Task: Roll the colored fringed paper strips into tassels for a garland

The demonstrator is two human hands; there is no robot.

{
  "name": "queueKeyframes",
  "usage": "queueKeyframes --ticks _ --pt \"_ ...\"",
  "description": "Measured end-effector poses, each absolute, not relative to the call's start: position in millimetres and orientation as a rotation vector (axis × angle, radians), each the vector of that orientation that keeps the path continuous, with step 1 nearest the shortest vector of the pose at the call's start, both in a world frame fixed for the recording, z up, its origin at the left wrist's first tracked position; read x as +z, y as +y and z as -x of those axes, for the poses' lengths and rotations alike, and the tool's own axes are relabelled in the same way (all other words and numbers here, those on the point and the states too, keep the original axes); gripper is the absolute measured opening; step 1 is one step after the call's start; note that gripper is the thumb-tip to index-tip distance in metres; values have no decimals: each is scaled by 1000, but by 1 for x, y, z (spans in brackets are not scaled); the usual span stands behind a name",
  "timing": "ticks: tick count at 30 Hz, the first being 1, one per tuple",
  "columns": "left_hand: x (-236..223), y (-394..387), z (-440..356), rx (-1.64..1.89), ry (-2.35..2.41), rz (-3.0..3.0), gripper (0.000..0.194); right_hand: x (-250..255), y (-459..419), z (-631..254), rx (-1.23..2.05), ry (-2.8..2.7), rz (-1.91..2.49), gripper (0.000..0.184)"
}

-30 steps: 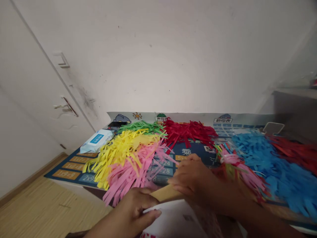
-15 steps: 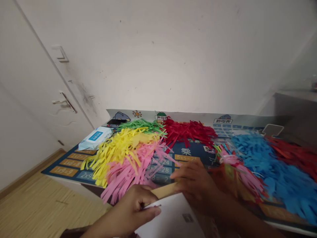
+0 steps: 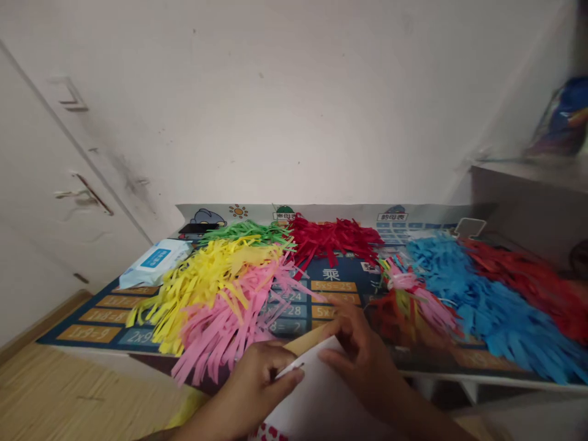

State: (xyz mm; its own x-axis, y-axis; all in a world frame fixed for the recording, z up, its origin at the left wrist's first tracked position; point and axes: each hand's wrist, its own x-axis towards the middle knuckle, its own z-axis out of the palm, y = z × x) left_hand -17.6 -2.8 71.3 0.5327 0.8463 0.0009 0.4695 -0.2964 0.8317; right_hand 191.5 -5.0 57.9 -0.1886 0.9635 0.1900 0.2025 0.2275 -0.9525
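Low in the middle of the view, my left hand (image 3: 264, 373) is closed with its thumb on the edge of a white paper sheet (image 3: 316, 386). A flat tan strip (image 3: 307, 342) runs along the sheet's upper edge, passing under the fingers of both hands; its exact kind I cannot make out. My right hand (image 3: 353, 346) grips the sheet's upper right corner and the strip's far end, thumb on the paper. Just beyond the left hand lies a heap of pink paper strips (image 3: 234, 324), overlapping yellow strips (image 3: 202, 282).
Green strips (image 3: 248, 233) and dark red strips (image 3: 331, 239) lie at the back of the printed table mat (image 3: 298, 309). Blue strips (image 3: 487, 306), red strips (image 3: 528, 282) and a mixed bundle (image 3: 420, 297) are right. A wipes packet (image 3: 156, 263) sits left, near a door (image 3: 50, 177).
My right hand has shifted from lying over the tan strip to pinching the sheet's corner with its thumb. The view has turned slightly right; my left hand keeps its hold.
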Motion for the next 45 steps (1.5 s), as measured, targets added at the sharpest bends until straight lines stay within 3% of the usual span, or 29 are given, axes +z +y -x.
queueKeyframes --ticks 7,11,13,16,19,22,45 --pt "68 -7 18 530 973 -1798 46 67 11 -201 1107 -1572 993 65" --pt "55 -6 17 619 1096 -1772 49 69 7 -210 477 -1600 1108 53" --pt "49 -7 15 693 1181 -1688 49 63 -9 -206 319 -1515 1105 40" --pt "44 -12 10 813 1294 -1616 49 41 -35 -183 656 -1296 1032 11" --pt "42 -18 1 848 1309 -1615 46 22 -45 -157 1021 -988 1120 16" --pt "41 -22 -8 840 1296 -1620 46 20 -43 -151 1144 -841 1170 19" --pt "44 -36 -22 936 1234 -1699 32 22 -54 -153 913 -910 1399 17"
